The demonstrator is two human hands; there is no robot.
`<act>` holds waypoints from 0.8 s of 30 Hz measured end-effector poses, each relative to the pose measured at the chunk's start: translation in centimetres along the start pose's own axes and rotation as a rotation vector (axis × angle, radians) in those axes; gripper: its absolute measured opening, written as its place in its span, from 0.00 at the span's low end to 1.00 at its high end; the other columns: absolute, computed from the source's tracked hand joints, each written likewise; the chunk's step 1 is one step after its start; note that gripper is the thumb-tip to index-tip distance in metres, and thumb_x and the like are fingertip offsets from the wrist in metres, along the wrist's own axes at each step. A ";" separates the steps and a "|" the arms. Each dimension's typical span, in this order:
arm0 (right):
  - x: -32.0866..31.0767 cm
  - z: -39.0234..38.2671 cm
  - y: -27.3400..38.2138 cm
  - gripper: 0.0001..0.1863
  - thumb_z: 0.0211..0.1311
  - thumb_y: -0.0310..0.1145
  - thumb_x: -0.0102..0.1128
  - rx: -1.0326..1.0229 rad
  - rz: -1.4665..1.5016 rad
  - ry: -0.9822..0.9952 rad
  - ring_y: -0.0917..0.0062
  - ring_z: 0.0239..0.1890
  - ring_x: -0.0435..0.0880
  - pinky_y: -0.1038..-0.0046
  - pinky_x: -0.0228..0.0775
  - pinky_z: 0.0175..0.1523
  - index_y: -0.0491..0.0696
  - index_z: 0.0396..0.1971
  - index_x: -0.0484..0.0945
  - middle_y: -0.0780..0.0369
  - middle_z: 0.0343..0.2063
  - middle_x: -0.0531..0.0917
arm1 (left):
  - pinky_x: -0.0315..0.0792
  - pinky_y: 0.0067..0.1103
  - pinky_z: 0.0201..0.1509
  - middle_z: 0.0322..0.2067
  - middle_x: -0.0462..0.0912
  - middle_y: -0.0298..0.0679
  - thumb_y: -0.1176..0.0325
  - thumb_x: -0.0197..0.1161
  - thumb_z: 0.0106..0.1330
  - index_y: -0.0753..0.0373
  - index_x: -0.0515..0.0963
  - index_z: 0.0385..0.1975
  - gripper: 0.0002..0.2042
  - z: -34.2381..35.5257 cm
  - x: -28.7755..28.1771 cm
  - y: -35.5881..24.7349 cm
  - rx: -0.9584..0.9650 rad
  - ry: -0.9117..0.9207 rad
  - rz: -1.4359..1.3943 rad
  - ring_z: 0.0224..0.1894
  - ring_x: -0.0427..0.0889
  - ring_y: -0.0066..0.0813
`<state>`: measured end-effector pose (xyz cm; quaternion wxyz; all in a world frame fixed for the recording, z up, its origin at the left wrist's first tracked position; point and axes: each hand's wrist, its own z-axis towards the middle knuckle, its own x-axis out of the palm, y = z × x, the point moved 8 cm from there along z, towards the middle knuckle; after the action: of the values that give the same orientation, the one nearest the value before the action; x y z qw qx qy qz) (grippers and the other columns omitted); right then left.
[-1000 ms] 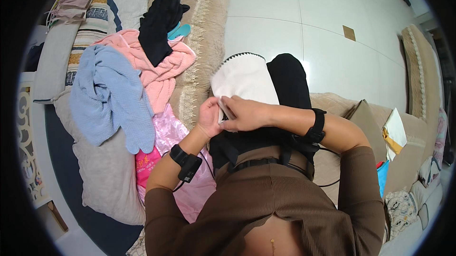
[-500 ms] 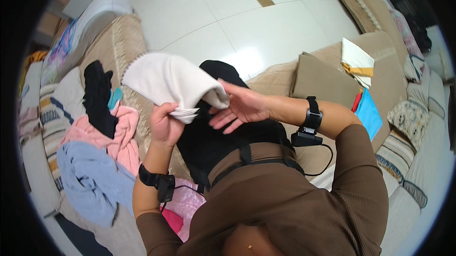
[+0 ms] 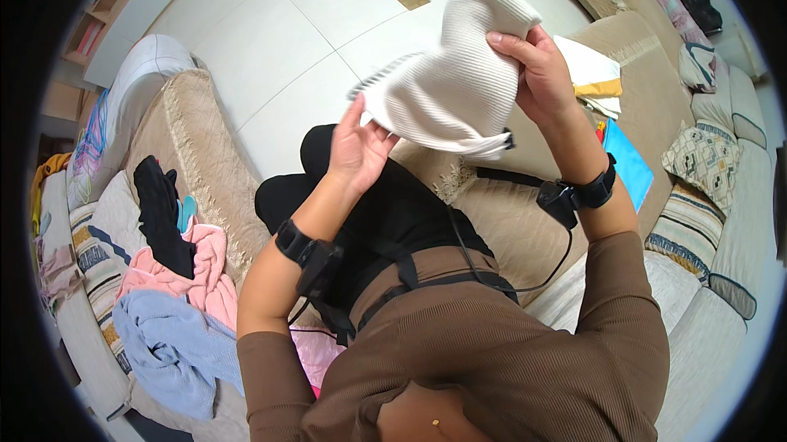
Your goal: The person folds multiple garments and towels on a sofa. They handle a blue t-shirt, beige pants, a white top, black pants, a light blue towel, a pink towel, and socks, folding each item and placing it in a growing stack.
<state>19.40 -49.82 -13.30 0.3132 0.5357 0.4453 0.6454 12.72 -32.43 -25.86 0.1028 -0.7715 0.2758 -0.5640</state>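
Note:
Raised over my lap is a cream-white ribbed knit garment (image 3: 459, 85), folded in layers. It has a serrated-looking dark edge on its left and a small dark bit at its lower right corner. My right hand (image 3: 541, 77) grips its upper right part, thumb on top and fingers behind. At the lower left edge my left hand (image 3: 361, 143) holds the knit between thumb and fingers, palm turned up. What kind of garment it is cannot be made out.
On the left sofa seat lie black clothing (image 3: 160, 216), a pink garment (image 3: 209, 249) and a blue-grey garment (image 3: 168, 335). To the right are a white cloth with yellow (image 3: 598, 77), a bright blue item (image 3: 631, 171) and patterned cushions (image 3: 701, 163). Pale tiles (image 3: 279, 56) lie ahead.
The white knit garment has moved up and to the right with both hands. My right hand, open beside it before, now grips it. The brown folded item at right is now hidden.

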 end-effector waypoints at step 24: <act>-23.5 -12.5 0.9 0.29 0.51 0.30 0.58 0.244 -0.268 -0.238 0.76 0.45 0.73 0.76 0.66 0.49 0.39 0.53 0.58 0.57 0.46 0.71 | 0.68 0.25 0.47 0.42 0.68 0.47 0.52 0.42 0.65 0.68 0.55 0.53 0.26 9.7 9.8 11.5 -0.078 0.008 0.677 0.45 0.70 0.32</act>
<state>12.75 -73.84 -22.57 0.3795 0.5782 0.5472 0.4714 20.27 -48.70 -26.61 0.2534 -0.6373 0.5381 -0.4899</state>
